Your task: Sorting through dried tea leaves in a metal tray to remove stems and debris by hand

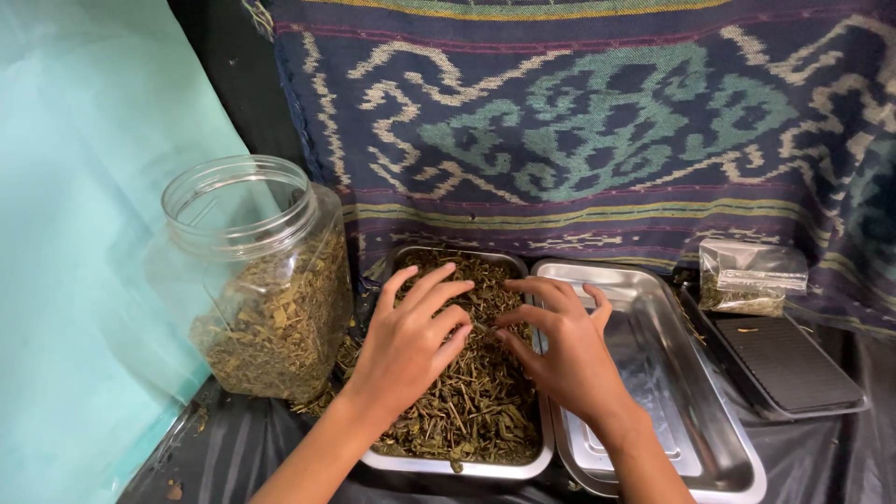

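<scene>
Hands, left and right: both spread flat, fingers loosely parted, grasping nothing.
Fingertips rest on dried brown-green herb stems and leaves heaped in a rectangular steel tray. Just right, touching it: an unfilled rectangular steel tray. Left: clear plastic jar, tilted, lidless, partly filled with similar leaves. Far right: small clear bag of herbs beside a black scale.

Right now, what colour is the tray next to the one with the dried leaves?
Shiny silver metal tray, seen from the head camera.
</scene>
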